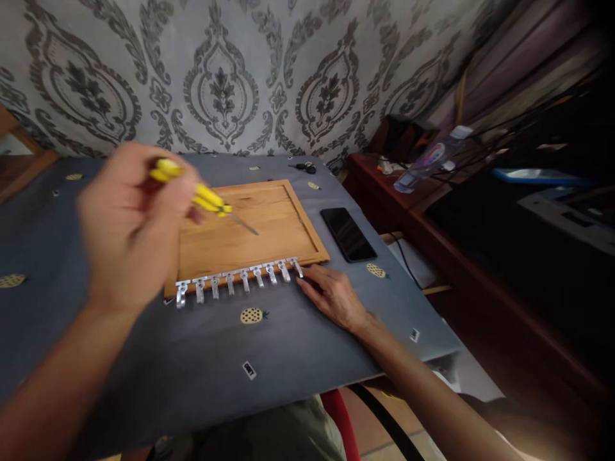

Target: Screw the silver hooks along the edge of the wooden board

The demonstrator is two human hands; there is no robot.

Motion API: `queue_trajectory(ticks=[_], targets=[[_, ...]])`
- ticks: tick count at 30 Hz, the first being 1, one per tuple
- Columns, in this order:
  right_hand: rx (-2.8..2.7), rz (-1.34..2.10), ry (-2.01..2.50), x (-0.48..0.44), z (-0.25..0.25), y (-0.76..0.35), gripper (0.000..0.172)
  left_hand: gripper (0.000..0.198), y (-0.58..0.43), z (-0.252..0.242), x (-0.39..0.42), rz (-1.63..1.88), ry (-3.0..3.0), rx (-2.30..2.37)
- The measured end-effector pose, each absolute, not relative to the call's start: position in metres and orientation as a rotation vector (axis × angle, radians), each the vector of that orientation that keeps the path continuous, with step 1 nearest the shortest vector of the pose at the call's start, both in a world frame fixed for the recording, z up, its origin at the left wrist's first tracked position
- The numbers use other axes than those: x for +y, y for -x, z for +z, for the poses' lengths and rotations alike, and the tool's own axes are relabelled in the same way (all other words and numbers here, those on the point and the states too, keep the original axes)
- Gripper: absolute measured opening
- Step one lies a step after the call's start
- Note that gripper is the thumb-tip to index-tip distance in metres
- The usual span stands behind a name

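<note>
My left hand (137,218), raised above the table and slightly blurred, is closed around a yellow screwdriver (210,198), its shaft pointing down to the right over the board. Beneath it lies a framed wooden board (254,224). Several metal hooks (245,280) line the board's near edge. At the right end of that row, the fingertips of my right hand (334,296) are closed at the last hook (298,267); whether they grip it or only touch it is hard to tell.
A black phone (348,234) lies right of the board, with keys (305,167) behind it. A plastic bottle (430,160) stands on the dark red furniture (369,179) at right. The patterned wall (221,77) borders the grey tablecloth (307,358). A wooden frame (29,169) is at far left.
</note>
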State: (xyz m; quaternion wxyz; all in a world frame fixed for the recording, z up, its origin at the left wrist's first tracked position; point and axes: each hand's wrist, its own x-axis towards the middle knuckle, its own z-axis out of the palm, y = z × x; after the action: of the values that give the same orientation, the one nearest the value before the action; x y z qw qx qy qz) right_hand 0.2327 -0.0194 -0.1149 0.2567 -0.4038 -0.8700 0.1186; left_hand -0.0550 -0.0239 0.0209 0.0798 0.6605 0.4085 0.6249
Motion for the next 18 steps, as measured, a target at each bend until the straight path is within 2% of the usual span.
queue_trajectory(ticks=[4,7,18], targets=[[-2.359,0.309,1.106,-0.02,-0.116,-0.233,0.026,0.014,-0.006,0.03,-0.003,1.543,-2.183,1.148],[-2.353,0.309,1.111,-0.02,-0.116,-0.232,0.026,0.014,-0.019,0.018,0.006,1.409,-2.241,1.163],[-2.362,0.302,1.098,-0.019,-0.114,-0.231,0.023,0.02,-0.023,-0.001,0.008,1.362,-2.302,1.135]])
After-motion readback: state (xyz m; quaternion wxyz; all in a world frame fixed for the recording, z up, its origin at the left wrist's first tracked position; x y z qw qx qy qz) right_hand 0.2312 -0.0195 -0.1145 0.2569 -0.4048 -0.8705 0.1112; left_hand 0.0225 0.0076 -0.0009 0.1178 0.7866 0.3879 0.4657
